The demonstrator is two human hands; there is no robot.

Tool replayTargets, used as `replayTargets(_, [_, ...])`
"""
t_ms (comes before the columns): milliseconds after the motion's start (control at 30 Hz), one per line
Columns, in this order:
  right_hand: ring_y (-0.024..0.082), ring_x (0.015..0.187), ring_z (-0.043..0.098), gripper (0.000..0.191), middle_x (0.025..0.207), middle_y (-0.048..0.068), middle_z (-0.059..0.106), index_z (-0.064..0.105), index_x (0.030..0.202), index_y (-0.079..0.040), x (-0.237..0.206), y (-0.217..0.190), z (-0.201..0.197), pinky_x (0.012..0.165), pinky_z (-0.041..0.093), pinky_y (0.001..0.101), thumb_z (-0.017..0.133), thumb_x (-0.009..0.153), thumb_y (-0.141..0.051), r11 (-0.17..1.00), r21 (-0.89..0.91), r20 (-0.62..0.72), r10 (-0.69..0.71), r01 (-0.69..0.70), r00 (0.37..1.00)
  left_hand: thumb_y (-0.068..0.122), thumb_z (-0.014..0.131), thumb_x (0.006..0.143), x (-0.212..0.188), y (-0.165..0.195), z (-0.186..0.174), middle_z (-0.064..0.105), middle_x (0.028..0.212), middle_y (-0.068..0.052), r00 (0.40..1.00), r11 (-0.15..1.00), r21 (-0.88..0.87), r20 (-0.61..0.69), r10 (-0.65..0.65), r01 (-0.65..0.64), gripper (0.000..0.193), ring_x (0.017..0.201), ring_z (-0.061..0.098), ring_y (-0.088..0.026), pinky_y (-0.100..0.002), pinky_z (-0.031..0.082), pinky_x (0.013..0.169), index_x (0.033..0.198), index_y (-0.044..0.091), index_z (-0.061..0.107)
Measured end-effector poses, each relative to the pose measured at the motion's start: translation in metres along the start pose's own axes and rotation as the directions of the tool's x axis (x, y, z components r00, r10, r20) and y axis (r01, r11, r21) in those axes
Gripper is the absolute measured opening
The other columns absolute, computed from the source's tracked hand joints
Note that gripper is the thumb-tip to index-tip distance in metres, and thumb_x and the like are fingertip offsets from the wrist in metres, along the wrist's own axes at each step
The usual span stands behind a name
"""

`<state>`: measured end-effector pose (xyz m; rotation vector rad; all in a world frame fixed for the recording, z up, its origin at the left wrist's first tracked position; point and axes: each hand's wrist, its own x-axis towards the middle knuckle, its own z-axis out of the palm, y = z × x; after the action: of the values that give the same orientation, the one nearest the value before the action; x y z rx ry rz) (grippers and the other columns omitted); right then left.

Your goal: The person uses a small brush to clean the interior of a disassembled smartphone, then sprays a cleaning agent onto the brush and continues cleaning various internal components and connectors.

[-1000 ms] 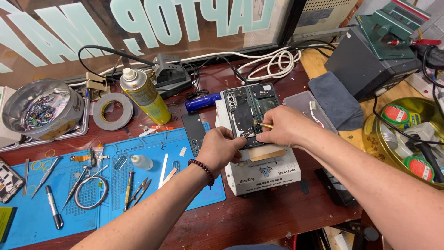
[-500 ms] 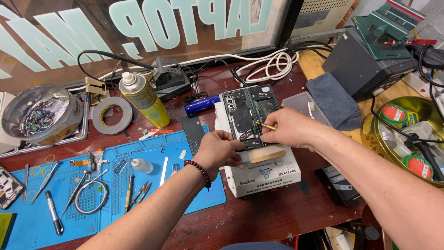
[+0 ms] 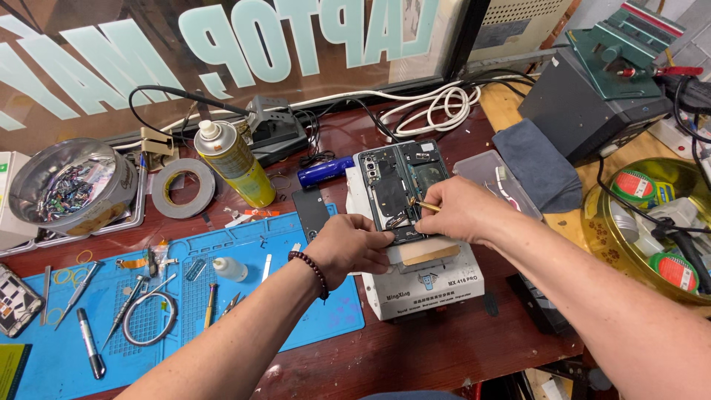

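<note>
Resting on: opened phone point(image 3: 400, 189) atop white heating unit point(image 3: 415, 285)
Left hand point(image 3: 355, 248): curled, steadying phone's lower left edge
Right hand point(image 3: 455, 211): pinching brass-tipped tool point(image 3: 421, 205) over phone

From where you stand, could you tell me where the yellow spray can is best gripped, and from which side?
Grip the yellow spray can around the middle of its round body, coming from the right, the side facing the opened phone. It leans a little to the left with its white nozzle on top, so the straight wall gives the fingers the surest hold. The tape roll stands close on its left.
</note>
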<state>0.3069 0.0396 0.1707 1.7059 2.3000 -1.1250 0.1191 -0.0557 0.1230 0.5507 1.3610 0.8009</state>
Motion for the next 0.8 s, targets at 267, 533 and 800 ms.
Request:
replayTargets(267, [0.020,0.070,0.071,0.022,0.075,0.008,0.075,0.073,0.083,-0.006,-0.007,0.000,0.006,0.067,0.056,0.0371,0.083,0.075,-0.024,0.999,-0.050,-0.070,-0.003,0.000,0.998,0.015,0.076,0.087,0.001,0.002,0.006,0.071,0.079,-0.018,1.000,0.999,0.036,-0.012,-0.009,0.010,0.025,0.065,0.073,-0.027,-0.038,0.066,0.059,0.092,-0.005,0.062])
replayTargets(533, [0.020,0.073,0.068,0.022,0.082,0.012,0.075,0.079,0.092,-0.005,-0.012,0.014,0.008,0.066,0.055,0.0388,0.080,0.079,-0.023,0.960,0.243,-0.230,-0.080,0.137,0.970,0.046,0.075,0.089,-0.031,0.008,0.022,0.069,0.106,-0.026,0.646,0.424,0.860,-0.155,0.747,-0.284,0.067,0.093,0.070,-0.041,-0.050,0.058,0.075,0.136,0.004,0.053])
replayTargets(800, [0.032,0.088,0.073,0.037,0.097,0.014,0.077,0.071,0.130,-0.035,-0.002,-0.020,0.005,0.088,0.054,0.0453,0.059,0.096,-0.030,0.957,-0.247,-0.189,-0.203,0.154,0.961,0.048,0.057,0.096,-0.045,0.025,0.034,0.068,0.103,-0.021,0.869,0.329,0.932,-0.033,0.493,-0.151,0.053,0.092,0.071,-0.038,-0.051,0.057,0.078,0.142,0.022,0.053])
